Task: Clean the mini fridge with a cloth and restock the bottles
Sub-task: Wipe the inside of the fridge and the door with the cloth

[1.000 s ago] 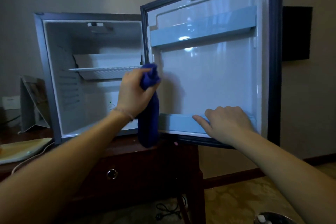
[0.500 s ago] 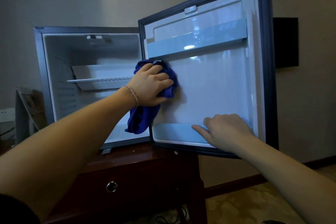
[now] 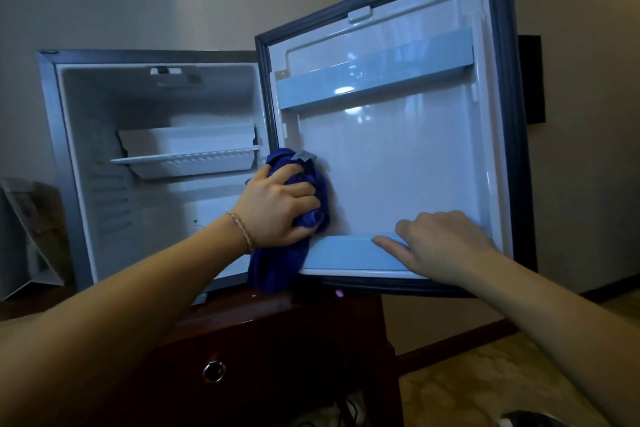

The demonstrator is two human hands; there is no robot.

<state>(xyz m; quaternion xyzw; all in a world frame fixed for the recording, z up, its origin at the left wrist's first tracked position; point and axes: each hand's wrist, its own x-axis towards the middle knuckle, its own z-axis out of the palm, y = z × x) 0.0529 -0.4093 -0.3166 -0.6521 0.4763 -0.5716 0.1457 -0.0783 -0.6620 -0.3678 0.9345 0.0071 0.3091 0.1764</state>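
**Open door could swing under the wipe**

The mini fridge (image 3: 152,163) fills the frame's left, door (image 3: 398,163) centre-right. Right hand (image 3: 440,243) lies flat on the door's lower shelf rail, apparently steadying it; left hand (image 3: 277,208) grips the blue cloth (image 3: 311,184) against the liner. Hard pressure could shove the door; the dangling tail could snag.

Door liner (image 3: 398,163): glossy smooth white plastic. Cloth (image 3: 277,267) below it: soft matt blue fabric. Cabinet (image 3: 294,340) beneath: polished dark wood.

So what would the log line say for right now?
step: wiping fridge door inside | left hand: grips blue cloth against door liner | right hand: rests on lower door shelf | bottles: none in view
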